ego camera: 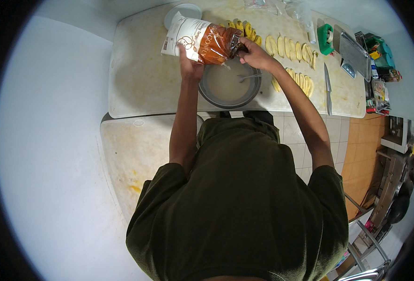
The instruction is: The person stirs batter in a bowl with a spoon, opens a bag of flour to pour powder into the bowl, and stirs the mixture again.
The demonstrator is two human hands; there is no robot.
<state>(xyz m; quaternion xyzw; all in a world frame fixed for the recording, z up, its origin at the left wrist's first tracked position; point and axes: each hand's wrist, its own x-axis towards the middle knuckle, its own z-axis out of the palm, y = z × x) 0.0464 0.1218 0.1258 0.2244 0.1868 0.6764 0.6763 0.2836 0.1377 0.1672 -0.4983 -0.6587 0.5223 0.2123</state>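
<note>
A white and orange-brown plastic food bag (pixel 185 37) with printing on it lies tilted across my hands, above a grey bowl (pixel 210 98). My left hand (pixel 191 66) grips its underside near the white part. At its gathered dark end, my right hand (pixel 252 54) pinches the plastic. Inside the bowl is a cloudy beige liquid (pixel 224 86), and a metal utensil (pixel 250 76) rests in it against the right side. The bag hides the bowl's far rim.
Right of the bowl lie rows of peeled bananas (pixel 291 49), with more bananas (pixel 243 28) behind the bag. A knife (pixel 328 89) lies farther right, near a green tape dispenser (pixel 325 38), a small scale (pixel 348 67) and a metal tray (pixel 355 54). A round white lid (pixel 193 10) sits at the back.
</note>
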